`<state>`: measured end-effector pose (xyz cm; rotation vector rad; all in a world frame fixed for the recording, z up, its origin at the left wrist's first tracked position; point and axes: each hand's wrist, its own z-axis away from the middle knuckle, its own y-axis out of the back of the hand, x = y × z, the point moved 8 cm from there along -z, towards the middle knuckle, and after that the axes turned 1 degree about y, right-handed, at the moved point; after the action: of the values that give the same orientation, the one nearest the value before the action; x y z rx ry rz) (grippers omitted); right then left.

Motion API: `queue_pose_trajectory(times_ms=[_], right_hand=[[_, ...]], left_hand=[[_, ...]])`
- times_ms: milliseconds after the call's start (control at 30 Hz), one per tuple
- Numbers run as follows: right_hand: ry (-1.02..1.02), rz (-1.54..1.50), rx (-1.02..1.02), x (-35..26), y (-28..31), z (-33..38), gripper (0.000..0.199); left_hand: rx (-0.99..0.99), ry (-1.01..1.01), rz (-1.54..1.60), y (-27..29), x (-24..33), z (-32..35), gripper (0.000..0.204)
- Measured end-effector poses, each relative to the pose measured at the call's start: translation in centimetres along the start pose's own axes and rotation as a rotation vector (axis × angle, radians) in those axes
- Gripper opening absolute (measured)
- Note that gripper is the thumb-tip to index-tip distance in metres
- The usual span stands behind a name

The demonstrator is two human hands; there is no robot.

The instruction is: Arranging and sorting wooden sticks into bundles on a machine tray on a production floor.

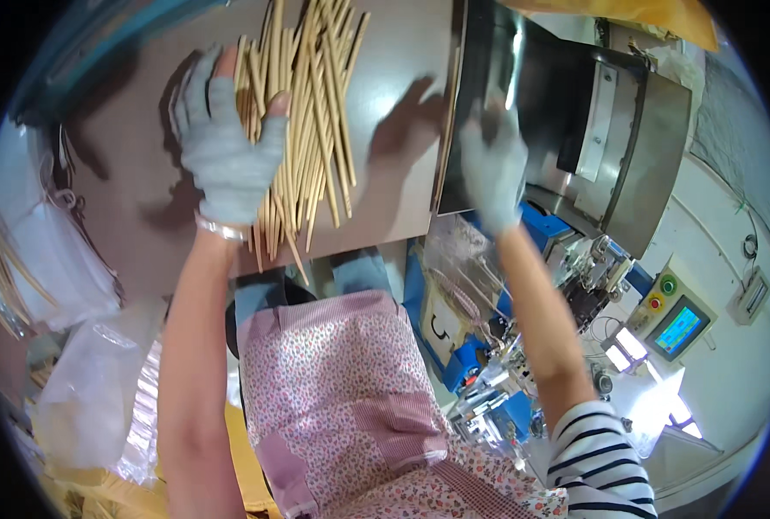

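A loose pile of thin wooden sticks, shaped like chopsticks point(316, 112), lies on the brown tabletop point(394, 182). My left hand point(229, 156), in a pale glove with thumb and index fingertips bare, lies on the pile's left side. Its thumb is spread from the fingers and touches the sticks; the hand is open. Off to the right, my right hand point(495, 160), also gloved, is over the dark, shiny metal tray point(480, 78) of a machine. Motion smears its fingers, so I cannot make out their shape or whether they hold anything.
Beyond the tray stands a curved metal housing point(662, 147). Below it is blue and silver machinery point(532, 346), close to my right forearm. A control panel with a screen point(679, 327) is at the right. Clear plastic bags point(91, 389) lie at the left.
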<state>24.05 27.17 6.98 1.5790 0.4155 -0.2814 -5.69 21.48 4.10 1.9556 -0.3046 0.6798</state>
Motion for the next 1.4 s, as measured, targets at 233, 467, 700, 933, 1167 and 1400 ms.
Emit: queue_pose_trajectory(times_ms=[233,467,700,933,1167,1400], right_hand=[[-1.228,-1.003,-0.09,6.9,-4.7,23.0,0.031],[-1.367,-1.286,0.094,10.0,-11.0,23.7,0.04],[-1.229,-1.172,0.086,9.5,-10.2,22.6,0.027],[-1.249,-1.441,0.08,10.1,-11.3,23.7,0.046],[-1.069,-1.079,0.033,5.7,-8.2,22.2,0.04],[-0.498,-0.288,0.061,1.5,-2.8,19.4,0.05]], left_hand=[[-0.404,-0.089,0.301,-10.9,12.4,-4.1,0.027],[-0.262,-0.175,0.119,-18.1,14.4,-4.7,0.031],[-0.23,-0.213,0.162,-17.3,14.4,-3.3,0.028],[-0.246,-0.266,0.156,-16.9,15.0,-0.6,0.022],[-0.419,-0.066,0.15,-14.5,13.1,0.5,0.029],[-0.272,0.382,0.501,-10.7,10.7,-1.0,0.025]])
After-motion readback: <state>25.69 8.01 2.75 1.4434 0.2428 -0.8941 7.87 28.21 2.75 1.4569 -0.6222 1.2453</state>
